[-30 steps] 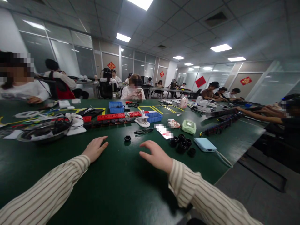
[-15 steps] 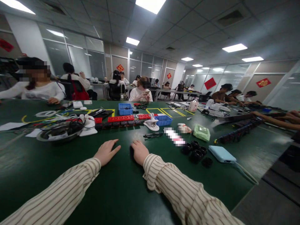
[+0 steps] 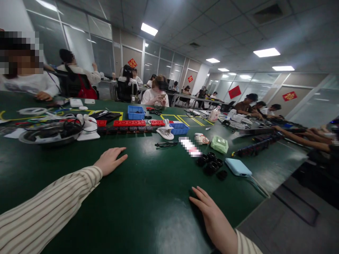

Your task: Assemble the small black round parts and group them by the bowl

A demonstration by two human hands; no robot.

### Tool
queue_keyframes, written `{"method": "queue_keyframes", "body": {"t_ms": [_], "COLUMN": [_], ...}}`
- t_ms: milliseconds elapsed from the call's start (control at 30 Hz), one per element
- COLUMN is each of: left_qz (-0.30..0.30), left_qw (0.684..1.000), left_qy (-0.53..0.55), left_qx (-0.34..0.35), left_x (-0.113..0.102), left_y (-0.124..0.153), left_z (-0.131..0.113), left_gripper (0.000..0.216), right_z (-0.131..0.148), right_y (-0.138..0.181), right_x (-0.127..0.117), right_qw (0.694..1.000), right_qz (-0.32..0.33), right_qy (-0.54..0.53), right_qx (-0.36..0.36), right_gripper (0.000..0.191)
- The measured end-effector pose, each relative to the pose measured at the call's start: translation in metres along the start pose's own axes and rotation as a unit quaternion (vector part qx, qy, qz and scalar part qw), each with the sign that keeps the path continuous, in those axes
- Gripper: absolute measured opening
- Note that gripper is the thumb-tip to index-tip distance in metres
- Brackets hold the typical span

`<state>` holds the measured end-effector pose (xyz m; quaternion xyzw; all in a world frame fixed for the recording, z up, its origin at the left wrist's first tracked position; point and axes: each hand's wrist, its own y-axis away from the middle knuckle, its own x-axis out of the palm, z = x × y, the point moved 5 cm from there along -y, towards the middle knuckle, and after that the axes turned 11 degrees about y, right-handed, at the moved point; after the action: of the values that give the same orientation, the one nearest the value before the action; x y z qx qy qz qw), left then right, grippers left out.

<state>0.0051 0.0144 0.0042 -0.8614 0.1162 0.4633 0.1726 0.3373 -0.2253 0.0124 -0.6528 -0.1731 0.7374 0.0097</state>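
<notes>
My left hand [image 3: 109, 161] rests palm down on the dark green tabletop [image 3: 143, 197], fingers stretched and thumb apart, holding nothing. Farther right and closer to me, my right hand [image 3: 213, 215] is over the table with fingers extended and nothing in it. Beyond the right hand sit several black ring-shaped pieces [image 3: 212, 164] in a cluster. To their right lies a light blue box [image 3: 238, 167] with a pale cable or strap. Black-framed glasses [image 3: 166, 145] lie beyond and between my hands.
A metal bowl of dark cables [image 3: 47, 139] stands at left. Behind are a red-and-black strip [image 3: 129, 123], a white clip [image 3: 165, 131], and blue bins [image 3: 136, 113]. A green pack [image 3: 219, 144] sits at right. The table's right edge [image 3: 254, 208] slopes toward me. Several people sit around.
My right hand has swung right and toward me, away from the left hand. My left hand stays flat on the table. The view has shifted, moving the table items left and slightly up.
</notes>
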Motion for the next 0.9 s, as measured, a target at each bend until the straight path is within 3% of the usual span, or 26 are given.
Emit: {"method": "queue_keyframes", "body": {"t_ms": [167, 233, 333, 400, 467, 600, 700, 767, 900], "left_qz": [0.015, 0.020, 0.022, 0.017, 0.012, -0.004, -0.020, -0.016, -0.009], "left_qw": [1.000, 1.000, 1.000, 1.000, 1.000, 0.999, 0.999, 0.999, 0.999], "left_qy": [-0.007, -0.012, -0.011, -0.006, 0.002, 0.021, 0.028, 0.033, 0.038], "left_qx": [-0.006, -0.010, -0.016, -0.020, -0.024, -0.026, -0.018, -0.013, -0.014], "left_x": [0.001, 0.001, 0.000, -0.002, -0.002, -0.003, -0.002, -0.001, 0.001], "left_y": [-0.002, -0.002, -0.003, -0.002, -0.001, -0.001, -0.004, -0.005, -0.007], "left_z": [0.002, 0.002, 0.002, 0.001, 0.002, 0.008, 0.015, 0.020, 0.024], "left_gripper": [0.065, 0.066, 0.064, 0.063, 0.062, 0.062, 0.061, 0.061, 0.061], "right_z": [-0.092, -0.132, -0.176, -0.193, -0.202, -0.204, -0.207, -0.211, -0.214], "right_y": [0.066, 0.077, 0.076, 0.065, 0.048, 0.003, -0.010, -0.007, 0.004], "right_x": [-0.025, -0.045, -0.082, -0.095, -0.091, -0.058, -0.036, -0.028, -0.026], "right_qw": [0.982, 0.965, 0.918, 0.880, 0.831, 0.687, 0.620, 0.626, 0.722], "right_qz": [-0.072, -0.075, -0.156, -0.223, -0.292, -0.408, -0.446, -0.468, -0.446], "right_qy": [0.079, 0.089, 0.108, 0.029, -0.129, -0.455, -0.533, -0.502, -0.355], "right_qx": [0.158, 0.234, 0.348, 0.418, 0.456, 0.392, 0.364, 0.370, 0.391], "right_gripper": [0.039, 0.040, 0.045, 0.047, 0.049, 0.048, 0.053, 0.054, 0.047]}}
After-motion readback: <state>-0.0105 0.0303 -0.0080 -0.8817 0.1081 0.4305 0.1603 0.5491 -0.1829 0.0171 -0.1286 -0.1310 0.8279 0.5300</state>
